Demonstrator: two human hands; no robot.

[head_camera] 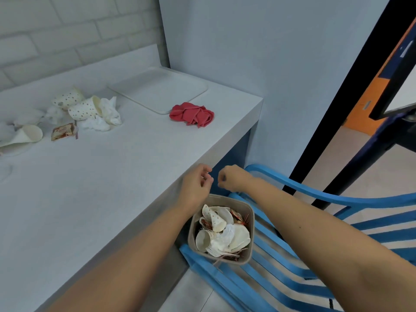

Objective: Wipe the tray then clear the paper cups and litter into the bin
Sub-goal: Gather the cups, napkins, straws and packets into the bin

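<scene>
Bare forearms reach in from below, both hands held over the far rim of the bin [249, 213] — left hand [198, 183] slack, fingers loosely curled around nothing; right hand [229, 178] balled, and whether it pinches anything cannot be told. Full of cups and tissue, the bin sits on a blue chair [292, 188] beside the counter [112, 176]. Three paper cups [82, 109] lie on their sides there, long axes running left-right, mouths toward the right, among tissues [109, 111] and a wrapper [63, 131]. In the far corner the tray [157, 91] lies flat — a crumpled red cloth [192, 113] just beside its near edge.
</scene>
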